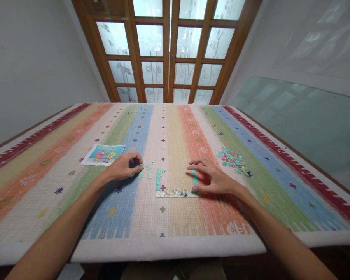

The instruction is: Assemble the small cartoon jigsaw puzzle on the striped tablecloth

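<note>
A jigsaw border [179, 193] lies partly joined on the tablecloth, with a left side, a bottom row and a short right side. My left hand [125, 166] is closed in a pinch on a small green jigsaw piece [142, 166], left of the border. Several loose turquoise pieces [148, 167] lie just beyond those fingertips. Over the border's right side is my right hand [211, 178], its thumb and fingers apart and nothing visible between them. Its thumb is near the lower right corner and hides part of that side; whether it touches cannot be told.
A picture card [104, 154] with cartoon figures lies beyond my left wrist. To the right is a heap of mixed jigsaw pieces [231, 159]. The striped tablecloth [169, 132] covers the table up to its near edge. Wooden glazed doors [170, 58] stand behind.
</note>
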A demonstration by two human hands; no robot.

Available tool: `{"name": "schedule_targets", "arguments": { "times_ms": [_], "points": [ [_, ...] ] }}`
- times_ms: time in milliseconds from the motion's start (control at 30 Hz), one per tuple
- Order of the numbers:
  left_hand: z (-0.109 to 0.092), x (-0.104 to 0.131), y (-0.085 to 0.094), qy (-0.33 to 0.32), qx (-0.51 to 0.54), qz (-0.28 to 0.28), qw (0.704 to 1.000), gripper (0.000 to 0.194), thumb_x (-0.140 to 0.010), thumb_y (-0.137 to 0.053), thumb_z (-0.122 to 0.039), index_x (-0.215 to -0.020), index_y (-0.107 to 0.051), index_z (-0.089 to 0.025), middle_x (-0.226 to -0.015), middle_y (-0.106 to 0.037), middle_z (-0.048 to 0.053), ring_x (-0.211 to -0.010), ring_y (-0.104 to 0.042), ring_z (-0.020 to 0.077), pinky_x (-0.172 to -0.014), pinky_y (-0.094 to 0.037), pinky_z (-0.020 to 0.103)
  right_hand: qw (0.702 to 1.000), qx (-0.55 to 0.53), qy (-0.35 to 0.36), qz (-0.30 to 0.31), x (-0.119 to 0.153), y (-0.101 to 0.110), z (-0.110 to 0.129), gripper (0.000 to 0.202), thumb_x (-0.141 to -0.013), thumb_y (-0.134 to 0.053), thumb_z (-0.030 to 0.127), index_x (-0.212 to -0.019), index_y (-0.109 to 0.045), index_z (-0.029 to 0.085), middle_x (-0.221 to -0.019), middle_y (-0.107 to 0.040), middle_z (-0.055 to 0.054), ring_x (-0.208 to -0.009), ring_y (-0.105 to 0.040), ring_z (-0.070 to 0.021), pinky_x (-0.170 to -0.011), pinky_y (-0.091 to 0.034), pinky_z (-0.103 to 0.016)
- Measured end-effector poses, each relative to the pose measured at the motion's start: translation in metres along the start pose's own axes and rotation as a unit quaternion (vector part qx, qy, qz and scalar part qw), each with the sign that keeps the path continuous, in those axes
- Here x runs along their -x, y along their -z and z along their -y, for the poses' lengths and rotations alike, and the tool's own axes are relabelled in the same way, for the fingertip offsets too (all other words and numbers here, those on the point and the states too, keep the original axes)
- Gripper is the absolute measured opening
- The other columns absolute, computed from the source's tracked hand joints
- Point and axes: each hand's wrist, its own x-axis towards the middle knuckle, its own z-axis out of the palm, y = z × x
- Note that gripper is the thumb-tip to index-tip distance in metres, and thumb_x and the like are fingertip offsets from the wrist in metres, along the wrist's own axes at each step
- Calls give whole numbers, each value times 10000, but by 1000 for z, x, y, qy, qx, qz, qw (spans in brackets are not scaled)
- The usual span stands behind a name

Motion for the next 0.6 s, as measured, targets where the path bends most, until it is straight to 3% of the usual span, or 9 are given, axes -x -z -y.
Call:
{"name": "schedule_targets", "arguments": {
  "times_ms": [233, 433, 600],
  "points": [
    [-21, -1, -24, -9, 130, -9, 991, 237, -818, -653, -418, -880, -698, -194, -811, -746, 59, -727, -620, 184, -692, -461, 322, 996, -16, 45, -70, -25, -10, 23, 274, -963, -688, 311, -1233, -679, 270, -1183, -695, -103, -1109, -666, -259, -958, -563, -459],
    [-41, 1, -45, -23, 220, -32, 975, 236, -861, -660, -387, -936, -734, -176, -867, -768, 79, -771, -672, 189, -729, -505, 329, 990, 43, 85, -101, -60, -32, 45, 251, -943, -707, 285, -1175, -690, 189, -1090, -725, -118, -1008, -660, -251, -876, -543, -432],
    [-44, 2, -51, -12, 269, -31, 963, 229, -835, -711, -375, -934, -737, -169, -867, -776, 85, -774, -697, 196, -741, -532, 330, 985, 85, 106, -107, -79, -47, 46, 225, -922, -712, 279, -1125, -705, 183, -1025, -727, -109, -963, -633, -248, -828, -516, -399]
  ]
}}
